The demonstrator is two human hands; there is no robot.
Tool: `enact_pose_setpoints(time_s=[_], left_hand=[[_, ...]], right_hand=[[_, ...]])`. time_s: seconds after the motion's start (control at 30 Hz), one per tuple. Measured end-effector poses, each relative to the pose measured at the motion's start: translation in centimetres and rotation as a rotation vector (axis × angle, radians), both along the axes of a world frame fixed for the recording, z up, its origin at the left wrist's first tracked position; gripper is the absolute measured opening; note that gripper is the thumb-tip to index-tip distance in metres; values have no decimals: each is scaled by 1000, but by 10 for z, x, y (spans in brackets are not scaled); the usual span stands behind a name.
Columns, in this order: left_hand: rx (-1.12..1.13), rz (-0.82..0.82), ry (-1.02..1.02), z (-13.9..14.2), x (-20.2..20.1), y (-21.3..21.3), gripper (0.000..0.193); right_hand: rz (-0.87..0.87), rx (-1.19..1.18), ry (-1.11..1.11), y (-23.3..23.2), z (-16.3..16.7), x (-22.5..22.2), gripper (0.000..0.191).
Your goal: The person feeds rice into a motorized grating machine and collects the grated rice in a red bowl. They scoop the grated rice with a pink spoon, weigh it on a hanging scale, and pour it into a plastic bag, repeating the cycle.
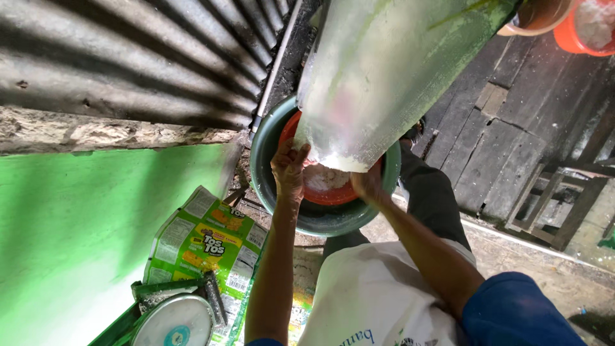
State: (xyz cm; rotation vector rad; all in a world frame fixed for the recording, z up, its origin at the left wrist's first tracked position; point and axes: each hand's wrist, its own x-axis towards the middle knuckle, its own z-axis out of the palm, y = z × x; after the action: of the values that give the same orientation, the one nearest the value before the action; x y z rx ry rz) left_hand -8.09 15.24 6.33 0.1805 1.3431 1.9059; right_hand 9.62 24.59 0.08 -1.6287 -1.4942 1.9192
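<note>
Your arms reach down, left hand (pixel 288 170) and right hand (pixel 366 182) gripping the sack (pixel 391 70) mouth over the orange bowl (pixel 327 192); next, I think, tilt it steadily.

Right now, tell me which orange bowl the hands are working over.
The orange bowl nested inside the green basin, under the big plastic sack both hands grip. The other orange bowl sits far off, top right.

Dark green basin (pixel 269 138), orange-red bowl (pixel 333 194) inside, pale green-streaked white sack (pixel 391 70), bright green wall (pixel 83 218), grey corrugated sheet (pixel 141 57)
</note>
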Motion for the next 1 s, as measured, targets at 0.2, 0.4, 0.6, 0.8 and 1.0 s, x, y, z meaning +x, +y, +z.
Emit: enact_pose_setpoints(time_s=[0.2, 0.4, 0.6, 0.8, 1.0], left_hand=[[-10, -11, -39, 7, 4, 1, 27], [9, -20, -78, 12, 1, -3, 25], [-35, -21, -88, 15, -4, -8, 19], [-27, 7, -37, 17, -8, -7, 19], [-8, 5, -75, 12, -4, -4, 23]], right_hand=[[-88, 172, 135, 113, 16, -63, 31], [-157, 187, 160, 155, 33, -83, 36], [-102, 148, 129, 77, 24, -54, 41], [-129, -189, 0, -63, 26, 11, 40], [-201, -111, 182, 77, 24, -48, 35]])
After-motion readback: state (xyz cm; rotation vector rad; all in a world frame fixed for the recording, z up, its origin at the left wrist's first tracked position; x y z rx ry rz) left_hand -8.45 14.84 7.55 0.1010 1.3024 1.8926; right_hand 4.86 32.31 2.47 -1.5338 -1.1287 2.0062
